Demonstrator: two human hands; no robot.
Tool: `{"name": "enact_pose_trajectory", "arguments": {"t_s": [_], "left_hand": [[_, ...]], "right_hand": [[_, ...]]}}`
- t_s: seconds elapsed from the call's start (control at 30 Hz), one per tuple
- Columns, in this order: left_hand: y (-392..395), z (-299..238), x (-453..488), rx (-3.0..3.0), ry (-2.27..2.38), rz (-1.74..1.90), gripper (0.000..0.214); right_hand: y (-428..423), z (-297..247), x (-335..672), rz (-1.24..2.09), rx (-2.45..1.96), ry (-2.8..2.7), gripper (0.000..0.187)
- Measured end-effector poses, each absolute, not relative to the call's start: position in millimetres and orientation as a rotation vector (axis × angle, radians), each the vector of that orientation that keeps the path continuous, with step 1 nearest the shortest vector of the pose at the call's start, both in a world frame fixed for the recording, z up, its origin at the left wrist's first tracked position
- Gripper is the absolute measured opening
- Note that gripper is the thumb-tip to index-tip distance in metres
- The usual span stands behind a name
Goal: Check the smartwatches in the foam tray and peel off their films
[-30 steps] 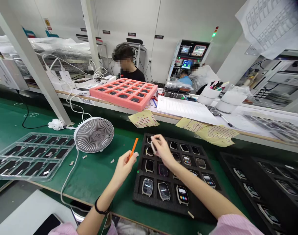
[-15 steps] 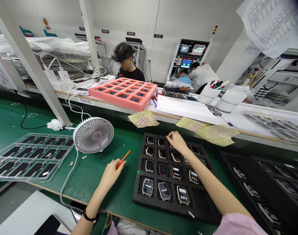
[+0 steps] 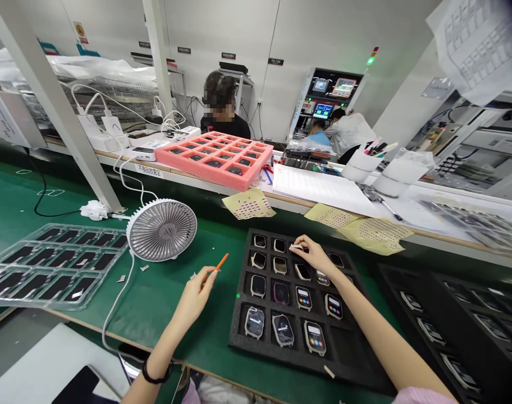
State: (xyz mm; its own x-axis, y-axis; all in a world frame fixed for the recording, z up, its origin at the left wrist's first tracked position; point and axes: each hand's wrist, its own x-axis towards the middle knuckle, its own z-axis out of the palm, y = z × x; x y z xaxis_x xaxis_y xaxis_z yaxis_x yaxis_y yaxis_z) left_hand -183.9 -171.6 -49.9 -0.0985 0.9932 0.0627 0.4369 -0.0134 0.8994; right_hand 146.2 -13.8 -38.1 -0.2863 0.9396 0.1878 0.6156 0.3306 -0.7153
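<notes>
Our left hand (image 3: 192, 306) is pinching an orange stick (image 3: 217, 267) over the green surface (image 3: 155, 314), while our right hand (image 3: 314, 255) pinches a small pale strip (image 3: 296, 247) just above the watches (image 3: 303, 298) in the black foam tray (image 3: 344, 359).

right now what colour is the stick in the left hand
Orange, and the head view shows it best: the thin stick is held in the fingers of the left hand.

Green mat (image 3: 163, 314) gives the left hand (image 3: 192, 303) room toward ten o'clock, up to the desk fan (image 3: 161, 230) standing in the way; at its three o'clock, the black foam tray (image 3: 344, 359) of watches lies beneath the right hand (image 3: 315, 255).
</notes>
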Motion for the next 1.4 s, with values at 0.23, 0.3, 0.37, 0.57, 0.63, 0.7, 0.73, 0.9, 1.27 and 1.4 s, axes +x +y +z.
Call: {"name": "enact_pose_trajectory", "arguments": {"t_s": [0.23, 0.3, 0.37, 0.57, 0.63, 0.7, 0.73, 0.9, 1.27, 1.4], "left_hand": [[-169.9, -23.2, -121.4, 1.338, 1.024, 1.013, 0.042], [-169.0, -17.0, -109.2, 1.279, 0.975, 0.987, 0.042], [-168.9, -12.6, -102.8, 1.243, 0.958, 0.968, 0.043], [-171.7, -7.6, -104.7, 1.211, 0.948, 0.931, 0.045], [-172.2, -6.2, -108.2, 1.209, 0.959, 0.901, 0.045], [-172.2, -4.6, -111.7, 1.213, 0.967, 0.855, 0.046], [-172.1, -3.8, -113.2, 1.211, 0.964, 0.834, 0.047], [-172.0, -2.5, -112.8, 1.142, 0.850, 0.866, 0.044], [-172.2, -6.7, -106.4, 1.101, 0.858, 0.996, 0.045], [-164.9, 2.1, -102.2, 1.133, 0.978, 1.109, 0.045]], "right_hand": [[-62.9, -8.8, 90.3, 1.484, -0.920, -1.171, 0.032], [-77.1, 1.8, 72.6, 1.672, -0.829, -1.064, 0.029], [-88.2, 9.5, 60.1, 1.768, -0.787, -1.054, 0.027], [-99.6, 15.4, 52.3, 1.782, -0.766, -1.154, 0.026], [-99.4, 14.9, 55.1, 1.715, -0.782, -1.228, 0.023], [-99.5, 15.0, 57.9, 1.597, -0.814, -1.338, 0.021], [-100.0, 15.6, 58.6, 1.548, -0.827, -1.385, 0.020], [-107.2, 23.8, 51.8, 1.776, -0.677, -1.255, 0.024], [-118.4, 30.0, 35.3, 1.890, -0.642, -0.988, 0.037], [-121.6, 26.5, 31.5, 1.624, -0.798, -1.159, 0.035]]}}
